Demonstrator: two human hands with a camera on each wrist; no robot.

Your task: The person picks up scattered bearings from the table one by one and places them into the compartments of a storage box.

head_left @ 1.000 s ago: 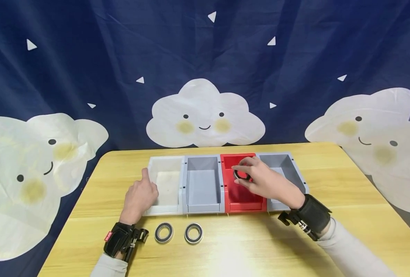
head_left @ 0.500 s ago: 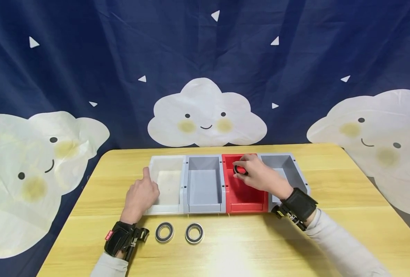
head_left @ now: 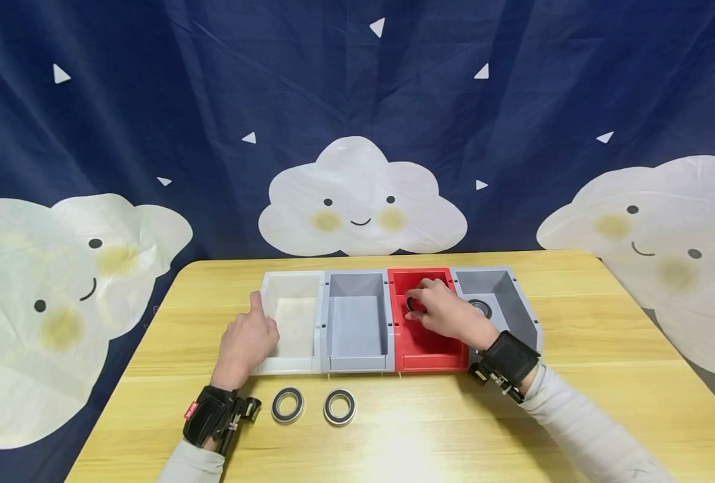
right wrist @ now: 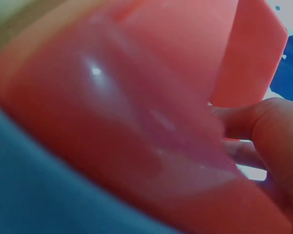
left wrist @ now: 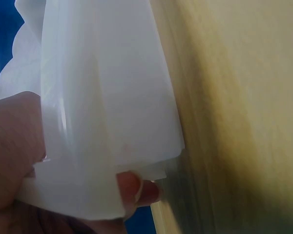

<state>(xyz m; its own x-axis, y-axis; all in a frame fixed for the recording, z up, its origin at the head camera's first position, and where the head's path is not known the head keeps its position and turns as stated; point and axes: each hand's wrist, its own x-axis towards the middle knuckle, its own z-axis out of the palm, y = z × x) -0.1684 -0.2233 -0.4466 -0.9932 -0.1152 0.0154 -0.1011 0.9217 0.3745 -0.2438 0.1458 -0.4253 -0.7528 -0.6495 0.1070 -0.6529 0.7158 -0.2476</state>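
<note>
My left hand [head_left: 246, 346] grips the left side wall of the white bin [head_left: 291, 366]. In the left wrist view its fingertips [left wrist: 131, 187] curl round the wall's edge. My right hand [head_left: 448, 310] reaches inside the red bin [head_left: 432, 363] and pinches a dark ring bearing [head_left: 410, 305], partly hidden by the fingers. The right wrist view shows the red wall and some fingers, but the bearing is hidden there. Another bearing [head_left: 487, 308] lies in the right grey bin [head_left: 517, 302], partly covered by the right wrist.
Two more bearings, a left one [head_left: 276, 406] and a right one [head_left: 327, 408], lie flat on the wooden table [head_left: 430, 429] before the bins. Between the white and red bins stands another grey bin [head_left: 357, 364]. A blue cloud-patterned curtain [head_left: 225, 201] hangs behind.
My right hand has shifted slightly left and lower within the red bin, still pinching the bearing. The bearing in the right grey bin has come into view from behind the arm. The left hand stays put.
</note>
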